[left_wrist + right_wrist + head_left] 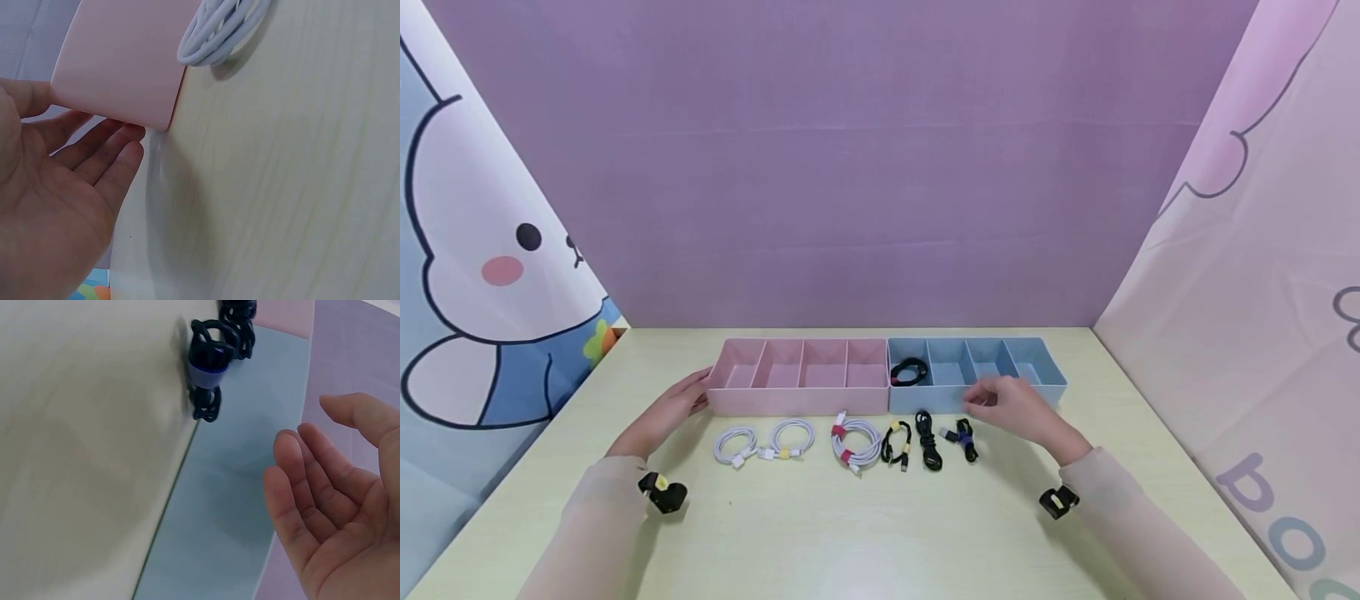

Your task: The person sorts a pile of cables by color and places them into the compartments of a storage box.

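A pink divided box [797, 402] stands at the back of the table, end to end with a blue divided box [1037, 398]. My left hand [672, 410] touches the pink box's left end; in the left wrist view, its fingers [119, 169] lie loosely along that end wall. My right hand [1017, 408] is held by the blue box's front wall, with relaxed fingers and nothing between them. A black cable coil [910, 372] lies in the blue box's leftmost compartment. Nearest the right hand on the table is a black cable with a purple tie [967, 440].
In a row before the boxes lie white cable coils [735, 447], [792, 437] and a larger one with red ties [871, 450]. Beside them are a black cable with a yellow tie [886, 452] and a black bundled cable [929, 450]. A purple cloth [865, 167] hangs behind the table.
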Demonstrator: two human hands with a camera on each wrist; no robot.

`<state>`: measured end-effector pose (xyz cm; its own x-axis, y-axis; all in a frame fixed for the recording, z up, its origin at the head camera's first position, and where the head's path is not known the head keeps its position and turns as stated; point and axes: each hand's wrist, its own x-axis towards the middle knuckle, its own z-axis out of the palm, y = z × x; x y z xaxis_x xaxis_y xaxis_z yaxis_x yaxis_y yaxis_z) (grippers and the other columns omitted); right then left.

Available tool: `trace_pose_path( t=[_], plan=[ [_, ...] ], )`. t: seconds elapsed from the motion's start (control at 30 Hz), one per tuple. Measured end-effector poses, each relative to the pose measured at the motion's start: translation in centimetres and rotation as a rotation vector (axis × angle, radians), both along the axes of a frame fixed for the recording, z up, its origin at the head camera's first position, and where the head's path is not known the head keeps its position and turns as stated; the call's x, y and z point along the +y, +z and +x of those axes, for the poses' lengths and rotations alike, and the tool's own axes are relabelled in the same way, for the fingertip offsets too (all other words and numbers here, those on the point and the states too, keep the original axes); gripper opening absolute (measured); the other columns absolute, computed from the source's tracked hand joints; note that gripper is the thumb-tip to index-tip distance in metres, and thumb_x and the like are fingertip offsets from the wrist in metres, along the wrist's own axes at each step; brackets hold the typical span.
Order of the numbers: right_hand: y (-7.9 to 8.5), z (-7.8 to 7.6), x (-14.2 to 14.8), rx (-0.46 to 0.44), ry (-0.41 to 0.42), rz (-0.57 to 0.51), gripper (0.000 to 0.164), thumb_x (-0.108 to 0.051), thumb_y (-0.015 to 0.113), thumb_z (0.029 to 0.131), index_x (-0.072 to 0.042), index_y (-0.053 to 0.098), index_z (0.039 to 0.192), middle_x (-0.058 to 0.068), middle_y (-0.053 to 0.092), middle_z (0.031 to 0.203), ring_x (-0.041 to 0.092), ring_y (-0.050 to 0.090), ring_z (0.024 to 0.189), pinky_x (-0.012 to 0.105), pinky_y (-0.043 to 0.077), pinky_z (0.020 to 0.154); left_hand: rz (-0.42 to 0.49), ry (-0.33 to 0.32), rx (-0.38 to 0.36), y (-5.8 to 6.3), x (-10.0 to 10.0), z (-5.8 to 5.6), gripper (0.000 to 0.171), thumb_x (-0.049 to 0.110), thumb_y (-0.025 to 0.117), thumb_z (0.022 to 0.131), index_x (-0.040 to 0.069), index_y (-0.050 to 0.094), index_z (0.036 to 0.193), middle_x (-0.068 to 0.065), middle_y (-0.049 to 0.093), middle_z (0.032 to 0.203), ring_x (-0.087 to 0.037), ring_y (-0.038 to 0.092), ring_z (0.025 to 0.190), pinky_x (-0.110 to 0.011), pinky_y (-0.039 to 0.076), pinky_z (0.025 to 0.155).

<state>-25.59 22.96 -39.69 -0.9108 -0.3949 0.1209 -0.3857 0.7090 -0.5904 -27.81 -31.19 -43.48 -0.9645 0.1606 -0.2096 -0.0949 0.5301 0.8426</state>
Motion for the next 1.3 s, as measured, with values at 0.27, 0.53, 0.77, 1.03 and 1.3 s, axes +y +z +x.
trace_pose_path(
  t=[0.27, 0.53, 0.77, 1.03, 1.3],
  plan=[
    [-0.8, 0.3, 0.1, -0.007, 0.040, -0.027, 0.021, -0.022, 0.073, 0.093, -0.004, 0.076, 0.104, -0.003, 0.072, 0.095, 0.012, 0.066, 0.084, 0.029, 0.057, 0.074, -0.006, -0.005, -0.002, 0.0, 0.0, -0.1, 0.077, 0.057, 0.028, 0.106, 0.008, 0.007, 0.162, -0.022, 0.010, 0.165, -0.044, 0.019, 0.148, -0.064, 0.017, 0.118],
    [-2.2, 0.2, 0.1, -0.073, 0.011, -0.031, 0.022, -0.018, 0.076, 0.091, -0.001, 0.075, 0.105, -0.002, 0.071, 0.091, 0.012, 0.065, 0.082, 0.027, 0.057, 0.071, -0.011, -0.001, -0.010, 0.1, 0.2, 0.0, 0.074, 0.055, 0.027, 0.107, 0.009, 0.007, 0.162, -0.021, 0.010, 0.165, -0.044, 0.018, 0.148, -0.064, 0.016, 0.118],
    [-2.6, 0.5, -0.2, -0.097, -0.033, 0.008, 0.026, -0.021, 0.078, 0.088, -0.001, 0.075, 0.105, -0.002, 0.068, 0.089, 0.012, 0.063, 0.080, 0.029, 0.057, 0.070, -0.019, -0.001, -0.013, 0.2, 0.1, 0.0, 0.076, 0.057, 0.027, 0.106, 0.009, 0.006, 0.162, -0.021, 0.009, 0.165, -0.045, 0.017, 0.148, -0.065, 0.016, 0.117],
    [-2.8, 0.6, -0.2, -0.139, -0.065, 0.029, 0.039, -0.027, 0.080, 0.087, 0.001, 0.073, 0.113, -0.001, 0.068, 0.088, 0.011, 0.062, 0.079, 0.031, 0.055, 0.066, -0.006, 0.004, -0.010, 0.2, 0.2, 0.1, 0.075, 0.056, 0.027, 0.107, 0.009, 0.007, 0.162, -0.021, 0.010, 0.165, -0.044, 0.018, 0.148, -0.064, 0.016, 0.118],
    [-3.0, 0.6, -0.2, -0.137, -0.071, 0.070, 0.052, -0.030, 0.082, 0.084, 0.005, 0.068, 0.121, -0.001, 0.065, 0.086, 0.012, 0.057, 0.073, 0.031, 0.051, 0.065, -0.004, -0.002, -0.002, 0.2, 0.2, 0.0, 0.076, 0.057, 0.027, 0.106, 0.009, 0.006, 0.162, -0.021, 0.010, 0.165, -0.044, 0.018, 0.148, -0.063, 0.017, 0.118]
  ],
)
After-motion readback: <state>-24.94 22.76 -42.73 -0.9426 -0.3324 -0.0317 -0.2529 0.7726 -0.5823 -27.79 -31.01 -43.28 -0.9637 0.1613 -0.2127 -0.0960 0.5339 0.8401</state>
